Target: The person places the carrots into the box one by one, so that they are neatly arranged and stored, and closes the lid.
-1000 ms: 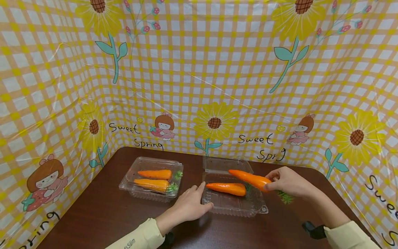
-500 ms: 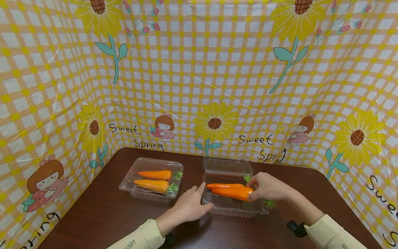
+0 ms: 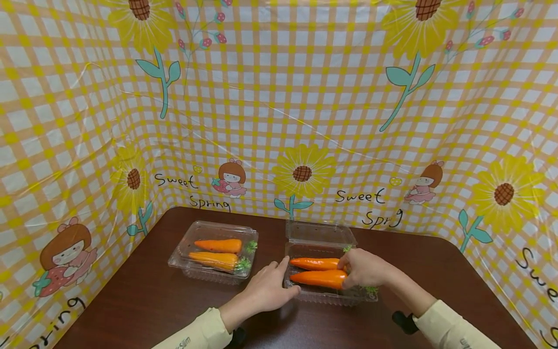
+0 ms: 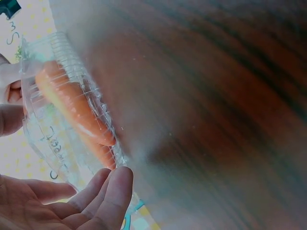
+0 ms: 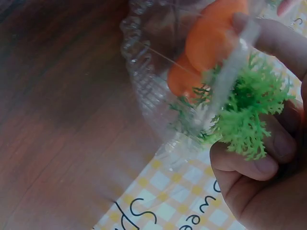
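Two orange carrots with green tops lie side by side in an open clear plastic box, the front carrot [image 3: 320, 278] and the rear carrot [image 3: 315, 263]. My right hand [image 3: 368, 269] is inside the box at the thick end of the front carrot, with the thumb against it. In the right wrist view, its green leaves [image 5: 247, 110] stand out past the rim beside the curled fingers. My left hand [image 3: 267, 290] touches the left side of the clear box [image 3: 322, 296] with extended fingers. The fingers of my right hand partly hide the rear carrot's thick end.
A closed clear box [image 3: 198, 268] with two paler carrots [image 3: 218, 245] stands to the left. The open box's lid [image 3: 320, 233] leans back towards the patterned cloth [image 3: 279, 121], which surrounds the brown table [image 3: 144, 291].
My right hand has brought the front carrot left and down into the open box and laid it before the rear one. My left hand has stayed at the box's side.
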`<action>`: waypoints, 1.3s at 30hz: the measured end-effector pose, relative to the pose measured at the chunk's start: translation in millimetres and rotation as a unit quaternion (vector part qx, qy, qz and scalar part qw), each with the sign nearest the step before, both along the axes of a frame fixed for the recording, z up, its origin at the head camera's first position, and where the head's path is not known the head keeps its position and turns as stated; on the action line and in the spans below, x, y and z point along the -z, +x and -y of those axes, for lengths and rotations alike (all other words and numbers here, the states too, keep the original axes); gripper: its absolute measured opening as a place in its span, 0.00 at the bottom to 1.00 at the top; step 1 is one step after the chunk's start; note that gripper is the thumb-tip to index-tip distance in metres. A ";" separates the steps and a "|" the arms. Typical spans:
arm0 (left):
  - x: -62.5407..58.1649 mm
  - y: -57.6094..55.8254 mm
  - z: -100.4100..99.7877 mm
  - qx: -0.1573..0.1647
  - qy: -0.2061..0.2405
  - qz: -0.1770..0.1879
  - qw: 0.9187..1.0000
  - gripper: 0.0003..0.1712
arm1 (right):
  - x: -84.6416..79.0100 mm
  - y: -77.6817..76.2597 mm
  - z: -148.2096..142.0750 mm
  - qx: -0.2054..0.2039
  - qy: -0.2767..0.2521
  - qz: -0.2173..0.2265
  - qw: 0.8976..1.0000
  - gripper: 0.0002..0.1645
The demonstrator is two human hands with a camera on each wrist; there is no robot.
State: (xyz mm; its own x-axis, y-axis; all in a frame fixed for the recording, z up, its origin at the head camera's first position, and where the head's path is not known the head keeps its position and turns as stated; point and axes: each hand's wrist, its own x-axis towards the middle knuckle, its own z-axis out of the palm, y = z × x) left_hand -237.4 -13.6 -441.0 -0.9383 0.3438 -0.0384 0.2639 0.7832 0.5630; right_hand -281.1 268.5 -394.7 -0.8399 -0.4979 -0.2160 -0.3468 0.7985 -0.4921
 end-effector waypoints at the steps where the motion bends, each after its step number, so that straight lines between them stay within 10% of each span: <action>1: 0.1 -0.1 -0.1 0.000 0.002 0.001 1.000 0.49 | 2.2 0.2 0.4 -0.001 0.008 -0.007 1.000 0.22; 4: -0.6 0.3 -0.1 0.000 0.003 0.002 1.000 0.49 | 8.9 2.3 2.3 -0.011 0.048 -0.049 0.998 0.06; 13: -1.8 -3.2 -1.9 -0.008 0.033 0.005 0.999 0.50 | 5.3 11.7 7.9 0.013 0.103 -0.081 0.991 0.08; 23: -11.7 -27.1 -17.0 -0.048 0.118 0.027 0.991 0.50 | -5.8 1.4 -9.8 0.069 -0.013 -0.087 0.994 0.19; 39: -14.0 -82.0 -28.5 -0.128 0.203 0.097 0.966 0.44 | 11.6 -39.3 -54.0 0.240 -0.087 -0.103 0.961 0.29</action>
